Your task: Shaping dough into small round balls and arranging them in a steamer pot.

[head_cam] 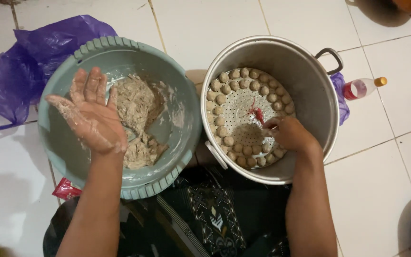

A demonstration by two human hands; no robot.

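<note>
My left hand (89,112) hovers over a grey-green plastic basin (67,147), palm up, fingers spread and smeared with paste; it holds nothing. A lump of grey-brown dough (139,107) lies in the basin beside it. My right hand (288,134) reaches into a large metal pot (305,76), fingers closed near a small red thing (258,114) that may be a spoon's end; the grip is hard to make out. Several small dough balls (224,89) ring the perforated steamer tray (239,112) inside the pot.
A crumpled purple plastic bag (22,66) lies left of the basin. A small bottle with red liquid and a yellow cap (363,87) lies right of the pot. A red wrapper (65,189) sits under the basin's rim. White tiled floor (376,171) surrounds everything.
</note>
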